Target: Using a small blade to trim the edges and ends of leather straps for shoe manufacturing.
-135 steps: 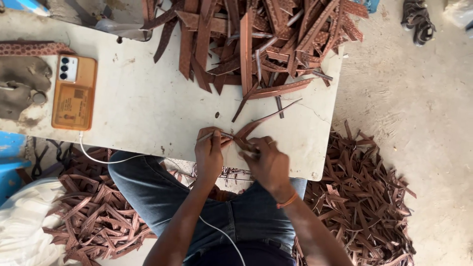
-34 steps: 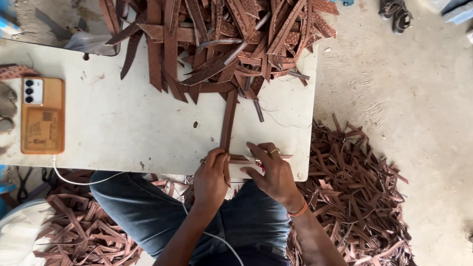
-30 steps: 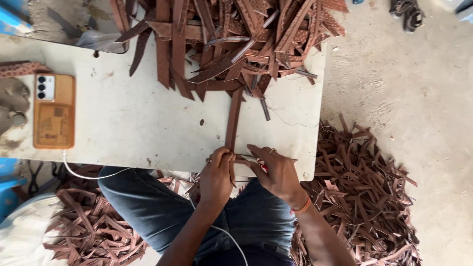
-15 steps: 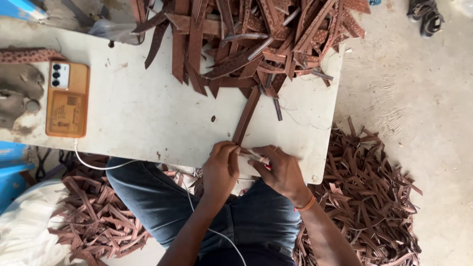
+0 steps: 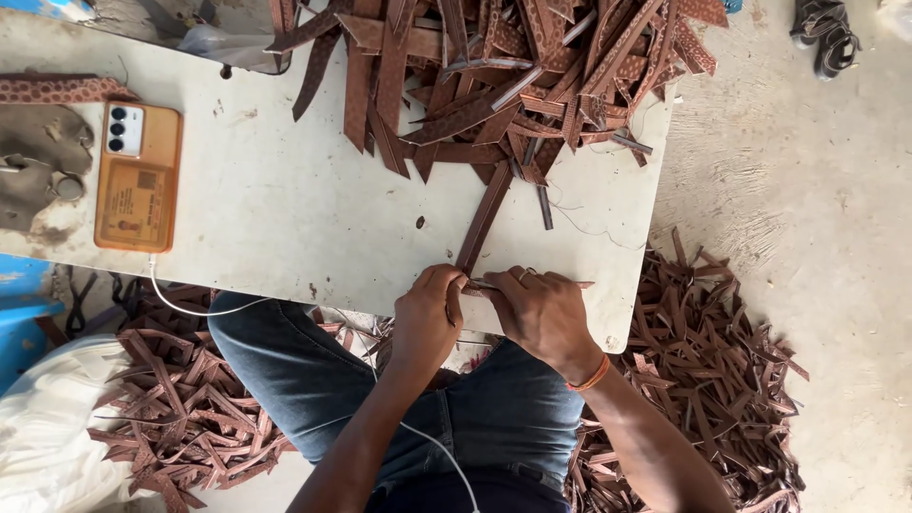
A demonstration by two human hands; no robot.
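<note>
At the far left of the white table (image 5: pixel 285 218) lies a patterned brown band (image 5: pixel 57 89) above some grey, dusty gear (image 5: pixel 38 166), and just beside these rests a phone in an orange case (image 5: pixel 138 177), back up, with a white cable (image 5: pixel 190 306) running off the table's near edge. Below that edge, on the floor, a heap of brown strips (image 5: pixel 180 418) spreads beside a white sack (image 5: pixel 47 446) and the person's jeans-clad leg (image 5: pixel 304 380). Further right, at the near edge of the table, the left hand (image 5: pixel 427 318) has its fingers curled tight and pinches the lower end of a long brown leather strip (image 5: pixel 484 217), which runs up and slightly rightward across the table into the big pile of leather strips (image 5: pixel 513 76) at the top. Touching it from the right, the right hand (image 5: pixel 543 312), with an orange band at the wrist, is closed over the same strip end; a thin tip pokes out to its right, though what it is cannot be told. Rightmost, more cut strips (image 5: pixel 703 370) litter the concrete floor (image 5: pixel 817 190).
</note>
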